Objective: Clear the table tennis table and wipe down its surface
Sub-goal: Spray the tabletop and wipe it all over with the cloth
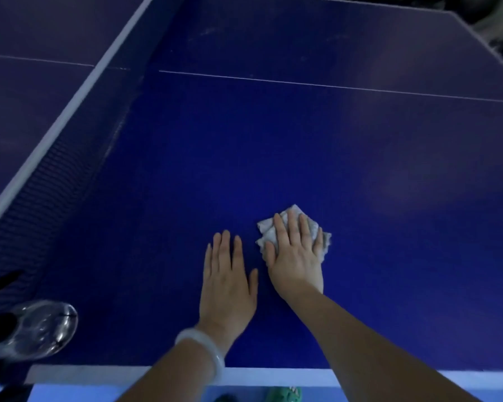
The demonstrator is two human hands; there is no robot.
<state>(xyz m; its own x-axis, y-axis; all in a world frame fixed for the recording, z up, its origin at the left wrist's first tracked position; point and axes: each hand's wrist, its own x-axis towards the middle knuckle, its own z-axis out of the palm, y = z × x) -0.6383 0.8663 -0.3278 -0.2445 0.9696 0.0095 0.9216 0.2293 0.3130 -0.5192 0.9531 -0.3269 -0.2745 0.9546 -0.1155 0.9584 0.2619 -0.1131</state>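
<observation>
- right hand lies flat, fingers straight, pressing the crumpled cloth on the table, lower centre of frame
- left hand flat beside it, holding nothing
- I'd keep pressure even, overlap strokes toward the net

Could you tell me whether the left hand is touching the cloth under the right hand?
Apart. The head view shows a strip of blue table between the left hand and the cloth pressed under the right hand.

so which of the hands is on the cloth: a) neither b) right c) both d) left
b: the right hand presses flat on the crumpled white cloth, while the left hand lies flat on the bare blue table beside it.
</observation>
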